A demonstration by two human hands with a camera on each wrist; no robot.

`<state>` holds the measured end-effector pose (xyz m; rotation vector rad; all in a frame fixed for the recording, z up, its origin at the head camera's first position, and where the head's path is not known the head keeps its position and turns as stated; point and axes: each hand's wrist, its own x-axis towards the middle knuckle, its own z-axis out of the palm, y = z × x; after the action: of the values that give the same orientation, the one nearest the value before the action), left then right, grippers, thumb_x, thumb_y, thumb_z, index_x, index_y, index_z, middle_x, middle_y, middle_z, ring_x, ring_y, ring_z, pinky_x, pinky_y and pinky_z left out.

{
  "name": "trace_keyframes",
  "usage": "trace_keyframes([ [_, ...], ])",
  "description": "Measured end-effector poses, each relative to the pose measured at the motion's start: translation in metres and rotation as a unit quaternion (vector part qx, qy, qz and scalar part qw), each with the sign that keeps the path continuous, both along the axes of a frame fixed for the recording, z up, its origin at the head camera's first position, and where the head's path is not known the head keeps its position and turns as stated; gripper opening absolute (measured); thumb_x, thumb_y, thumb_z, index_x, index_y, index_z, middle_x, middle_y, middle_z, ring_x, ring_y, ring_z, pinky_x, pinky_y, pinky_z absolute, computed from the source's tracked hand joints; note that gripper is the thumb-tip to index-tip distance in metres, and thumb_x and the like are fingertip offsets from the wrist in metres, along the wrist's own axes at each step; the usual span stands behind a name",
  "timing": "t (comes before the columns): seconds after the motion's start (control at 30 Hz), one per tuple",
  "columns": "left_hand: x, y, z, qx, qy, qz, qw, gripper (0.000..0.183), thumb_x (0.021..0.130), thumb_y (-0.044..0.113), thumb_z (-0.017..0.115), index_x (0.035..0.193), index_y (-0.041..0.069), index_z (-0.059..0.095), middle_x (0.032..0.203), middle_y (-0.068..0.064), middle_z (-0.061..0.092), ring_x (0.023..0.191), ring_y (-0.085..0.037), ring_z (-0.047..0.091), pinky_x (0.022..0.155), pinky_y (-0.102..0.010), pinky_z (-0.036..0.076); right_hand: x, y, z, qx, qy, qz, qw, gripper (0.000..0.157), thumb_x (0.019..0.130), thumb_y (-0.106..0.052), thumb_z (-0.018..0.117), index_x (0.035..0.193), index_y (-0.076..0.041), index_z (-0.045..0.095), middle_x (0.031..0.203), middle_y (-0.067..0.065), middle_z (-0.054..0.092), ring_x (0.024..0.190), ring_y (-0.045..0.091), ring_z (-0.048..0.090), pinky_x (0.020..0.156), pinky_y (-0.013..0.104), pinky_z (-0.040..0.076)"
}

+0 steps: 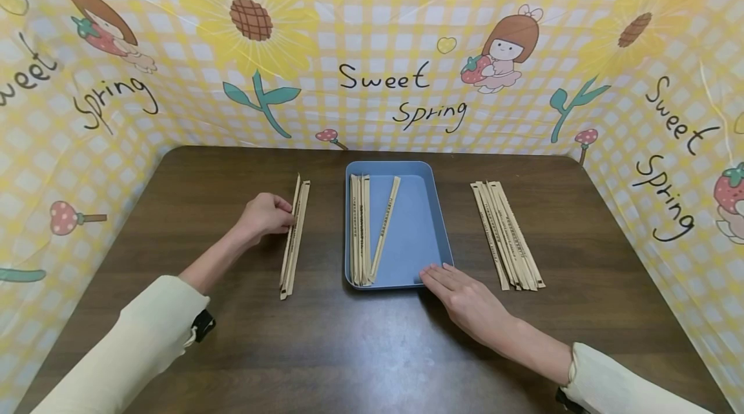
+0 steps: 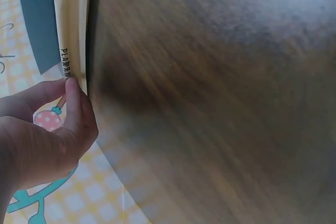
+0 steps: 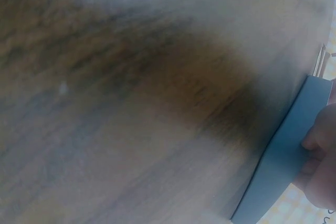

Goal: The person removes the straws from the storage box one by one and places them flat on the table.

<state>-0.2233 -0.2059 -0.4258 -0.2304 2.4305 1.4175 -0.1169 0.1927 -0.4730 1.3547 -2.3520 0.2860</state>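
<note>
My left hand pinches a paper-wrapped straw at the left of the table. One end of this straw tilts slightly, close beside another wrapped straw. In the left wrist view, thumb and fingers meet on the printed wrapper. A blue tray lies in the middle, with several wrapped straws along its left side and one slanted straw apart at the top. My right hand holds the tray's near right corner. In the right wrist view, a digit lies against the tray's outer wall.
Several more wrapped straws lie in a bundle right of the tray. The brown wooden table is enclosed at the back and sides by a yellow checked cloth with flowers and cartoon figures.
</note>
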Motion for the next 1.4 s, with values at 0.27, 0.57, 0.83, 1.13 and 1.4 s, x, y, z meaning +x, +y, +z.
trace_keyframes([
  [0.27, 0.0022, -0.0025, -0.0063, -0.005, -0.007, 0.002, 1.0000, 0.028, 0.091, -0.002, 0.064, 0.115, -0.015, 0.059, 0.109, -0.023, 0.060, 0.082, -0.017, 0.069, 0.075, -0.028, 0.060, 0.0006, -0.0004, -0.0006, 0.001, -0.004, -0.003, 1.000, 0.041, 0.087, 0.007, 0.045, 0.122, 0.008, 0.065, 0.117, 0.020, 0.068, 0.110, 0.031, 0.066, 0.098, 0.045, 0.051],
  [0.57, 0.0035, -0.0043, -0.0075, 0.000, -0.013, -0.001, 0.9999, 0.028, 0.091, 0.000, 0.064, 0.115, -0.014, 0.059, 0.107, -0.021, 0.060, 0.081, -0.016, 0.068, 0.073, -0.028, 0.060, 0.0007, -0.0006, -0.0006, -0.001, -0.001, -0.004, 1.000, 0.039, 0.089, 0.005, 0.043, 0.121, 0.008, 0.065, 0.117, 0.020, 0.068, 0.109, 0.032, 0.066, 0.097, 0.045, 0.051],
  [0.83, 0.0016, -0.0040, -0.0086, 0.011, -0.022, -0.007, 0.9997, 0.032, 0.092, 0.003, 0.066, 0.117, -0.014, 0.057, 0.101, -0.018, 0.065, 0.081, -0.014, 0.067, 0.074, -0.030, 0.060, 0.0004, -0.0005, -0.0005, -0.006, 0.003, -0.002, 1.000, 0.039, 0.089, 0.005, 0.044, 0.121, 0.008, 0.065, 0.117, 0.020, 0.068, 0.109, 0.032, 0.066, 0.097, 0.045, 0.051],
  [1.13, 0.0030, -0.0028, -0.0059, 0.004, -0.028, -0.003, 0.9996, 0.028, 0.094, 0.004, 0.064, 0.116, -0.012, 0.058, 0.099, -0.016, 0.065, 0.085, -0.017, 0.067, 0.074, -0.030, 0.060, 0.0005, -0.0007, -0.0012, -0.010, 0.012, -0.003, 1.000, 0.044, 0.101, -0.001, 0.028, 0.120, 0.008, 0.066, 0.116, 0.020, 0.069, 0.108, 0.031, 0.066, 0.096, 0.044, 0.052],
  [1.4, 0.0025, -0.0028, -0.0014, 0.011, -0.009, 0.005, 0.9999, 0.031, 0.093, 0.005, 0.063, 0.117, -0.014, 0.058, 0.106, -0.021, 0.063, 0.084, -0.019, 0.068, 0.075, -0.028, 0.059, 0.0004, -0.0008, -0.0006, -0.006, 0.009, -0.004, 1.000, 0.039, 0.094, 0.003, 0.037, 0.120, 0.008, 0.066, 0.116, 0.020, 0.068, 0.108, 0.032, 0.066, 0.096, 0.044, 0.052],
])
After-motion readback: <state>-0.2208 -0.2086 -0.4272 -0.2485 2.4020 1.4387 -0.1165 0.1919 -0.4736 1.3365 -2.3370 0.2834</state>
